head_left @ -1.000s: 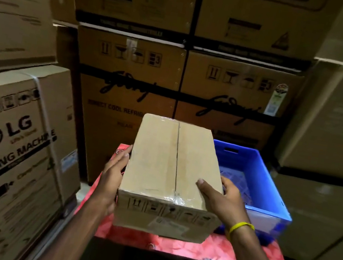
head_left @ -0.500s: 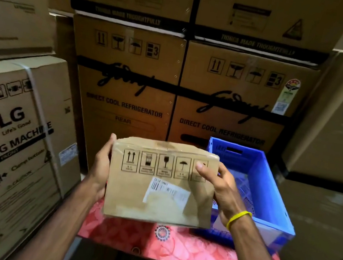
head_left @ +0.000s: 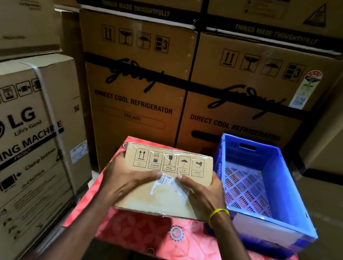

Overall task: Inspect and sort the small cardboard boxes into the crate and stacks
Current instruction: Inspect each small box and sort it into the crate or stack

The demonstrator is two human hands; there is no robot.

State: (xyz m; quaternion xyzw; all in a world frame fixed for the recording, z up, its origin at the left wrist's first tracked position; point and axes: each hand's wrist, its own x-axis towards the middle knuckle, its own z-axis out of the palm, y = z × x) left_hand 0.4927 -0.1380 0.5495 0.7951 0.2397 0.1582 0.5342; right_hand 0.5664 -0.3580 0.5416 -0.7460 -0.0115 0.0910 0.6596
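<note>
A table [head_left: 189, 245] covered in a red flowered cloth fills the near middle, its front edge closest to the camera. Over its left half, both hands hold a small cardboard box [head_left: 163, 195] from above, low over the cloth; whether it touches the cloth cannot be told. The left hand [head_left: 124, 181] is spread over the box's left side, the right hand [head_left: 200, 194] over its right side, both pressed flat against the face, fingertips nearly meeting at a white barcode label [head_left: 168, 186]. A yellow band [head_left: 217, 214] circles the right wrist. A row of handling symbols runs along the box's far edge.

Just beside the box, at the table's right edge, sits a blue crate [head_left: 269, 218] with a slotted floor. Its near end overhangs nothing visible and its far end reaches the table's back.

To the left stands a washing machine carton [head_left: 9, 147]. Behind the table rise two refrigerator cartons [head_left: 185, 100], more stacked above, and plain cartons at right.

Half a second ago the box was held upright with its labelled face toward the camera, gripped by its sides; now it lies flatter and lower, hands on top.
</note>
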